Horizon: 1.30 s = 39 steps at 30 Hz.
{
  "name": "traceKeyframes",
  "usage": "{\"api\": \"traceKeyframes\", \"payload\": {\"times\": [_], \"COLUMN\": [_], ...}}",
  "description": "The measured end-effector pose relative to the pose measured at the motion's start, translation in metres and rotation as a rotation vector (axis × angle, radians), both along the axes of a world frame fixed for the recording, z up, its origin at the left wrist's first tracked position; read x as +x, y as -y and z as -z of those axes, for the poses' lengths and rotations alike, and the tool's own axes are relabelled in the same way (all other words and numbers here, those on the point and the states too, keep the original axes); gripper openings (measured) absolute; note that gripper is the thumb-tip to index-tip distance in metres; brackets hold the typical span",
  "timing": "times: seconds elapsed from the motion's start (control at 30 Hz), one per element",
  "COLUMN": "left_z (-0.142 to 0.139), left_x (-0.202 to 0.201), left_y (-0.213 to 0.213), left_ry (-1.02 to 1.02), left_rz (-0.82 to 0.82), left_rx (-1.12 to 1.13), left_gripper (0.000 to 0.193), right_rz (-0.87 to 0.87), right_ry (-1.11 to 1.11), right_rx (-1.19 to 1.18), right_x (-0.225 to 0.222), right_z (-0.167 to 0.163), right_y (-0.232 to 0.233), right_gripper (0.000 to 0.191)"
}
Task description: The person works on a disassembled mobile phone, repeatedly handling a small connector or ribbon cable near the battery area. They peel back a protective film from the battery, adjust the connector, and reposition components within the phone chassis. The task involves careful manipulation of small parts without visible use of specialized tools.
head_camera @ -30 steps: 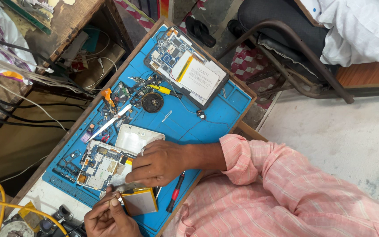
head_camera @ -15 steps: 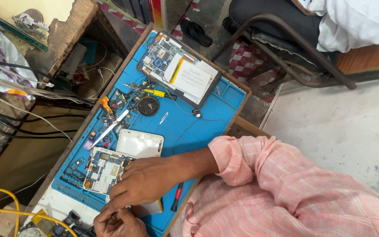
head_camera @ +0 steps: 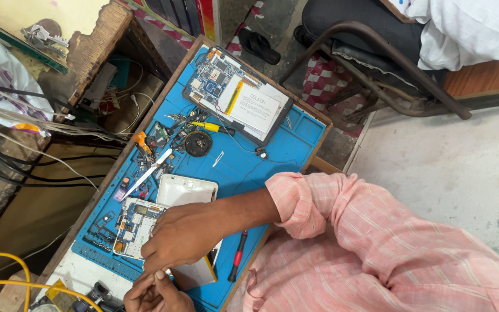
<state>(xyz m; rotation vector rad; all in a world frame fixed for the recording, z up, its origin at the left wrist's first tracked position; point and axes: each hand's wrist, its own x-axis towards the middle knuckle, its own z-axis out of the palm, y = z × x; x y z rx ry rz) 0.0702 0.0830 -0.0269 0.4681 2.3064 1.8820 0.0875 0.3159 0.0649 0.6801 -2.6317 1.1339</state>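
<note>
resting on the opened white device point(head_camera: 140, 228), the right hand point(head_camera: 183, 234) pinches toward the left hand point(head_camera: 157, 294) at 6 o'clock; left grip cannot be told.

Grey concrete floor point(head_camera: 457, 173), metal-framed chair point(head_camera: 376, 52)

The work mat point(head_camera: 272, 156) looked matt blue rubber; the phone cover point(head_camera: 186, 190) was smooth white plastic; the sleeve point(head_camera: 319, 202) was woven cloth.
</note>
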Motion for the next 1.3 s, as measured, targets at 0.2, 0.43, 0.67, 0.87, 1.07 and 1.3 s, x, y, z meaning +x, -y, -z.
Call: {"api": "traceKeyframes", "payload": {"times": [0.2,0.43,0.67,0.87,1.07,1.3], "left_z": [0.019,0.03,0.02,0.008,0.004,0.009], "left_x": [-0.006,-0.009,-0.005,-0.005,-0.003,-0.003], "left_y": [0.005,0.006,0.001,-0.004,-0.006,-0.003], "left_ry": [-0.02,-0.056,-0.063,-0.049,-0.073,-0.078], "left_rz": [-0.02,-0.053,0.001,-0.002,0.007,0.016], "left_rx": [-0.085,-0.189,-0.151,-0.184,-0.157,-0.127], "left_gripper": [0.029,0.033,0.032,0.03,0.03,0.029], "right_rz": [-0.003,0.001,-0.008,-0.001,-0.003,0.013], "right_ry": [-0.023,-0.005,0.004,0.022,0.012,0.016], "right_rx": [-0.166,-0.147,-0.133,-0.142,-0.147,-0.126], "right_x": [0.003,0.001,0.0,0.001,0.005,0.006], "right_z": [0.023,0.035,0.045,0.045,0.039,0.037], "right_y": [-0.004,-0.006,-0.007,-0.006,-0.006,-0.003], "right_gripper": [0.028,0.026,0.031,0.033,0.033,0.03]}}
